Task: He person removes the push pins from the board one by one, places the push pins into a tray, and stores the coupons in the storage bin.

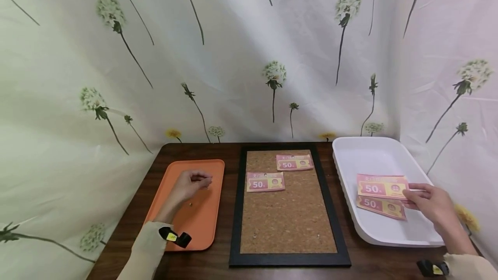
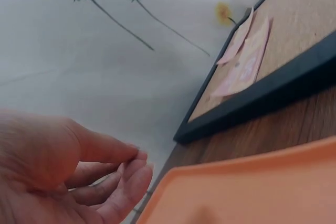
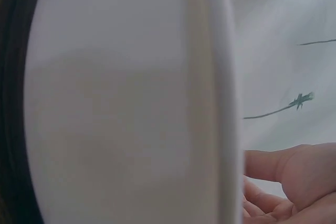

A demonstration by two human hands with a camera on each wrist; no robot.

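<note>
Over the orange tray [image 1: 180, 237], my left hand [image 1: 190, 182] pinches a tiny push pin between thumb and fingertips; the fingers mostly cover it. The left wrist view shows the same hand [image 2: 68, 174] with thumb and fingertips together. At the right, my right hand [image 1: 432, 204] holds the right end of a pink and yellow coupon [image 1: 381, 188] marked 50, above the white basin [image 1: 373, 154]. Just below lies a second, tilted coupon [image 1: 381, 208], partly covered. In the right wrist view, the basin wall [image 3: 126, 103] hides most fingers of the hand [image 3: 310, 179].
A black-framed cork board [image 1: 288, 215] stands between tray and basin. Pinned on it are an upper coupon [image 1: 294, 163] and a lower-left coupon [image 1: 266, 182]. Loose pins show near its bottom, and another pin [image 1: 190, 204] lies on the tray. Patterned cloth [image 1: 233, 77] hangs behind.
</note>
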